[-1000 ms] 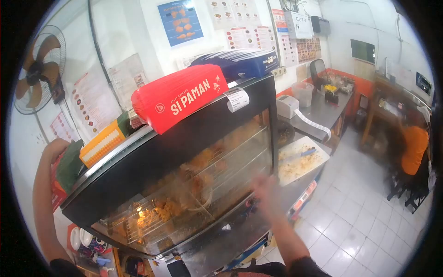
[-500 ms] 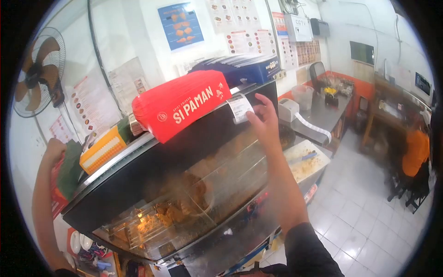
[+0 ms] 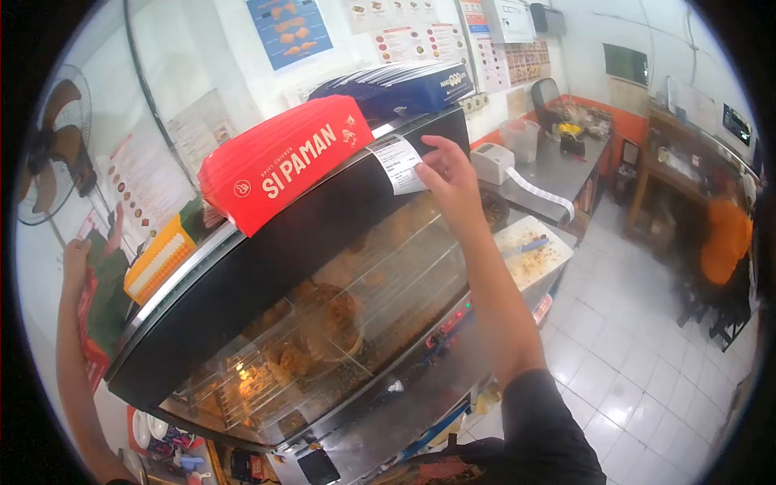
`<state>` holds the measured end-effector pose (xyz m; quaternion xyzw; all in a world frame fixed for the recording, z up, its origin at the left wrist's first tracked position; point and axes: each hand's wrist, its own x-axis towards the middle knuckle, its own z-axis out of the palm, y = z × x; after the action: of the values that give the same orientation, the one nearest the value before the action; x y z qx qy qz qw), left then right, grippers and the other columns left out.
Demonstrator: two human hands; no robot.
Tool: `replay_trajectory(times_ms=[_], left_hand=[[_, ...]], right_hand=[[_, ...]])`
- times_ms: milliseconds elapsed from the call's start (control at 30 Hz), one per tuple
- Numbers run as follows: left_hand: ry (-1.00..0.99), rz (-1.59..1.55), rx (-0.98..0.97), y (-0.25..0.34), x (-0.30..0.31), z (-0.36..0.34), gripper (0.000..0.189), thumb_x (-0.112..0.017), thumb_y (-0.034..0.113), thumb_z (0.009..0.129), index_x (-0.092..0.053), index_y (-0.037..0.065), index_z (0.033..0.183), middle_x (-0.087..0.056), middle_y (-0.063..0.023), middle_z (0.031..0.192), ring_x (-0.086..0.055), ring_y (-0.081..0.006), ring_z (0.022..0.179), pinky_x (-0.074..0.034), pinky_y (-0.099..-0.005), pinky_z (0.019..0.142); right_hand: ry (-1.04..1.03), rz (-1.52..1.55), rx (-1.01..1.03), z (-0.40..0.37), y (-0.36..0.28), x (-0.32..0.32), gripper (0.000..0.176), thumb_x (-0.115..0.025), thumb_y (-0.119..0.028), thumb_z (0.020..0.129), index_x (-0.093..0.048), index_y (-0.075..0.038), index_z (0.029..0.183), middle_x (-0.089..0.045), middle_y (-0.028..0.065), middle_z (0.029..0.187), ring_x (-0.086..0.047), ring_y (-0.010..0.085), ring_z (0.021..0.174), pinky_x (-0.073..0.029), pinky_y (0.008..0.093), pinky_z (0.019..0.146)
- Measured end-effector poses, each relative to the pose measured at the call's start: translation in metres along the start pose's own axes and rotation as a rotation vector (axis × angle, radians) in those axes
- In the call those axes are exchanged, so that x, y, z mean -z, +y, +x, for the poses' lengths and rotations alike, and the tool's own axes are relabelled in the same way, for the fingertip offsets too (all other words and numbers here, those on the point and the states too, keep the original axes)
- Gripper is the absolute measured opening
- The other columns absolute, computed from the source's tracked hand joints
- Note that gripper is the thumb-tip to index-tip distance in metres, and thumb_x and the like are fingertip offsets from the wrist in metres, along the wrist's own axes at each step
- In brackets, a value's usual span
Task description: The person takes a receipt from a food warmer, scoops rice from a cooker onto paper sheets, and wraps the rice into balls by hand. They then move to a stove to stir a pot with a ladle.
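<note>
A white printed receipt [image 3: 398, 166] hangs over the top edge of a black glass-fronted food warmer [image 3: 275, 267]. My right hand [image 3: 453, 184] is at the receipt's right side, fingers apart, its thumb at the paper's edge. At the far left, my left hand [image 3: 75, 260] is curled at the edge of green and red packaging [image 3: 105, 279]; part of its grip is hidden. On top of the warmer lie a stack of red "SI PAMAN" paper packaging [image 3: 283, 162], a yellow patterned pack [image 3: 160, 257] and a stack of dark blue packaging [image 3: 436, 87].
Fried food shows behind the warmer's glass. To the right are a receipt printer [image 3: 491, 162] with a long paper strip, a white crumb-covered tray [image 3: 529, 255] and a metal counter [image 3: 558, 174]. A wall fan [image 3: 56, 145] is at left. A person in orange [image 3: 725, 241] is at far right.
The view has shifted, so the warmer and packaging sit further left. My right hand stays by the receipt, its thumb still at the edge. My left hand remains at the green and red packaging.
</note>
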<state>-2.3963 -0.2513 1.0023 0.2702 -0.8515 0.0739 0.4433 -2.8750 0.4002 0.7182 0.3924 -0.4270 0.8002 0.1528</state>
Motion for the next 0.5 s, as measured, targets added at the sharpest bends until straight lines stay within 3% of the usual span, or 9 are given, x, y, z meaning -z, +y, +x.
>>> replay_trajectory(times_ms=[167, 267, 367, 400, 500], left_hand=[[0.147, 0.032, 0.001, 0.012, 0.016, 0.001, 0.041, -0.066, 0.040, 0.092, -0.064, -0.001, 0.090, -0.061, -0.0082, 0.073, -0.055, -0.0155, 0.068, -0.042, -0.0341, 0.062], [0.130, 0.038, 0.080, 0.041, 0.038, -0.002, 0.040, -0.067, 0.041, 0.092, -0.064, 0.001, 0.092, -0.062, -0.0047, 0.077, -0.055, -0.0134, 0.072, -0.043, -0.0311, 0.064], [0.056, -0.148, 0.133, 0.085, 0.068, -0.018, 0.037, -0.067, 0.041, 0.093, -0.064, 0.004, 0.095, -0.062, -0.0022, 0.083, -0.054, -0.0110, 0.076, -0.042, -0.0290, 0.066], [0.115, -0.186, 0.046, 0.099, 0.073, -0.027, 0.029, -0.063, 0.035, 0.097, -0.061, 0.006, 0.099, -0.059, 0.0005, 0.087, -0.052, -0.0098, 0.077, -0.042, -0.0282, 0.069], [0.234, -0.168, -0.080, 0.151, 0.108, -0.087, 0.033, -0.061, 0.037, 0.098, -0.060, 0.006, 0.108, -0.059, -0.0037, 0.097, -0.054, -0.0137, 0.085, -0.044, -0.0321, 0.075]], right_hand=[[-0.028, -0.025, -0.032, -0.001, 0.002, -0.003, 0.041, -0.067, -0.002, 0.090, -0.055, -0.002, 0.129, -0.063, 0.0031, 0.094, -0.060, 0.0084, 0.085, -0.048, 0.0242, 0.077], [-0.040, -0.027, -0.028, 0.000, 0.006, -0.005, 0.039, -0.067, -0.002, 0.090, -0.056, -0.001, 0.128, -0.065, 0.0046, 0.102, -0.062, 0.0100, 0.090, -0.049, 0.0255, 0.082], [-0.026, 0.062, -0.037, -0.003, 0.002, -0.010, 0.040, -0.067, -0.001, 0.089, -0.057, -0.001, 0.127, -0.066, 0.0060, 0.109, -0.062, 0.0117, 0.095, -0.050, 0.0264, 0.086], [-0.016, 0.085, -0.039, -0.004, 0.003, -0.010, 0.040, -0.067, -0.001, 0.089, -0.057, -0.001, 0.127, -0.065, 0.0067, 0.112, -0.062, 0.0122, 0.099, -0.050, 0.0268, 0.087], [0.119, 0.013, -0.027, -0.010, 0.000, -0.012, 0.039, -0.066, 0.000, 0.087, -0.058, -0.001, 0.126, -0.064, 0.0075, 0.117, -0.058, 0.0138, 0.108, -0.048, 0.0283, 0.091]])
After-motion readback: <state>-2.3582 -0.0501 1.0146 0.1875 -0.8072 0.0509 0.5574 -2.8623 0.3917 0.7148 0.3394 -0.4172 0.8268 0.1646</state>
